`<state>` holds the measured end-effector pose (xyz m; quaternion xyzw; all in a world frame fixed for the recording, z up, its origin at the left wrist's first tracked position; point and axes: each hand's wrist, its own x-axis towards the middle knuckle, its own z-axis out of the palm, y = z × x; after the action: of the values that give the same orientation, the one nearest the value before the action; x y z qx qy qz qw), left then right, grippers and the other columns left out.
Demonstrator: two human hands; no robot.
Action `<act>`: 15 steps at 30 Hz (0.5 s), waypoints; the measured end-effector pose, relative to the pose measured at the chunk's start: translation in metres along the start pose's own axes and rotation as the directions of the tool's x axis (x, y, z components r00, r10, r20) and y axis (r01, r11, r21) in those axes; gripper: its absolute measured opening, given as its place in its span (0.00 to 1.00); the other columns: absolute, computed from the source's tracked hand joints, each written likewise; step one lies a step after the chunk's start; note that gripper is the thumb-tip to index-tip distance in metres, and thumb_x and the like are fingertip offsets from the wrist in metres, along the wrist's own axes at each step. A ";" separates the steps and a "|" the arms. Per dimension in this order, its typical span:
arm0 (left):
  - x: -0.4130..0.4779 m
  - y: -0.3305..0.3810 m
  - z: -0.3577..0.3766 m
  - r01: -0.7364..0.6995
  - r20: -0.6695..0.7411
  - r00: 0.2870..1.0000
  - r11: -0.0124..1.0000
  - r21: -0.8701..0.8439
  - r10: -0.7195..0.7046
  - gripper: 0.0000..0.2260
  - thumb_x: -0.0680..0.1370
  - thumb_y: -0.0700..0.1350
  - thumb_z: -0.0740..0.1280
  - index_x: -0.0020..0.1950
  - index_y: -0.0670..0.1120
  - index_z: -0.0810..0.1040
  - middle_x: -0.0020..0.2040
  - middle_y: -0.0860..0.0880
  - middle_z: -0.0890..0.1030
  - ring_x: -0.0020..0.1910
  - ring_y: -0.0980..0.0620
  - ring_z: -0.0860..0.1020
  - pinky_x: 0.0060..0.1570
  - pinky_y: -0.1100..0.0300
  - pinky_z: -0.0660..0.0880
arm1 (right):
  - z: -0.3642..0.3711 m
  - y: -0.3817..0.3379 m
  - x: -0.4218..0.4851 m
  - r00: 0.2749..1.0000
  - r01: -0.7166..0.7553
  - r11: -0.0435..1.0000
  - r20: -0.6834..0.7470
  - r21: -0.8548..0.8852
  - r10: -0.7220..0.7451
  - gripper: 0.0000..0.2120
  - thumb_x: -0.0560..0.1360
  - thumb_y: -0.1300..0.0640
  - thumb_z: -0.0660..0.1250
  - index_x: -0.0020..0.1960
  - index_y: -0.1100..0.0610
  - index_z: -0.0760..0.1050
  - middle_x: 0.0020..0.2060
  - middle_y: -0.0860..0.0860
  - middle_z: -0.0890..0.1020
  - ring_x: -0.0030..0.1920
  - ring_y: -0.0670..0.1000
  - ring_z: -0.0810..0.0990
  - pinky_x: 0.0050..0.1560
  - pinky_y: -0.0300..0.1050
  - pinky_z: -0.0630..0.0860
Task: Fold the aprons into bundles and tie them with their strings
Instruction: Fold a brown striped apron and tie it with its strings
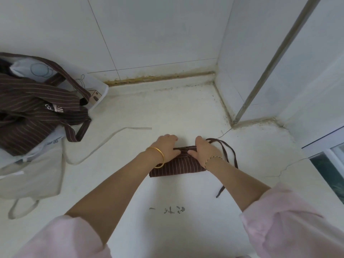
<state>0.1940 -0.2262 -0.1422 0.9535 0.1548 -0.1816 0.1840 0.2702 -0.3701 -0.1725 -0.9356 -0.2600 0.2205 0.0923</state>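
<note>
A brown pin-striped apron (176, 167), folded into a narrow bundle, lies on the white counter (167, 112) in the middle of the view. My left hand (167, 147) grips the bundle's far left end, thumb on the cloth. My right hand (203, 148) grips its far right end the same way. The apron's dark strings (229, 151) loop out to the right of my right wrist, and one end trails toward me on the counter.
A heap of brown striped aprons (35, 108) lies on a white printed plastic bag (93, 86) at the left. A beige apron (33, 175) spreads below it, its string (111, 135) running across the counter. Tiled walls close the back and right; a window frame (327, 146) sits at the right.
</note>
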 end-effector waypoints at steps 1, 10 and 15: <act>0.005 0.009 0.001 -0.015 0.069 0.998 0.999 0.044 0.012 0.23 0.77 0.52 0.65 0.69 0.44 0.66 0.65 0.44 0.69 0.64 0.45 0.69 0.62 0.52 0.69 | -0.002 0.002 0.002 1.000 -0.001 1.000 0.020 0.005 0.001 0.15 0.78 0.47 0.61 0.50 0.57 0.59 0.44 0.53 0.73 0.41 0.53 0.73 0.39 0.46 0.70; 0.007 0.014 0.000 0.094 0.294 0.955 0.982 -0.163 -0.043 0.24 0.76 0.49 0.67 0.68 0.43 0.65 0.63 0.44 0.72 0.59 0.45 0.73 0.55 0.56 0.71 | -0.008 0.035 -0.036 0.874 -0.011 0.659 -0.313 0.752 0.372 0.09 0.74 0.64 0.65 0.52 0.56 0.70 0.47 0.52 0.74 0.42 0.50 0.75 0.45 0.41 0.69; 0.000 0.037 0.001 0.118 0.301 0.953 0.874 -0.472 0.034 0.21 0.78 0.48 0.66 0.67 0.43 0.65 0.61 0.44 0.74 0.58 0.45 0.75 0.60 0.52 0.72 | 0.000 0.039 -0.058 0.936 -0.242 0.282 0.147 0.928 0.318 0.11 0.77 0.53 0.65 0.55 0.59 0.70 0.49 0.54 0.76 0.50 0.53 0.77 0.48 0.51 0.80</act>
<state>0.2069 -0.2591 -0.1322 0.8344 0.1867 -0.2836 0.4342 0.2426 -0.4338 -0.1627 -0.7483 0.0852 0.3103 0.5801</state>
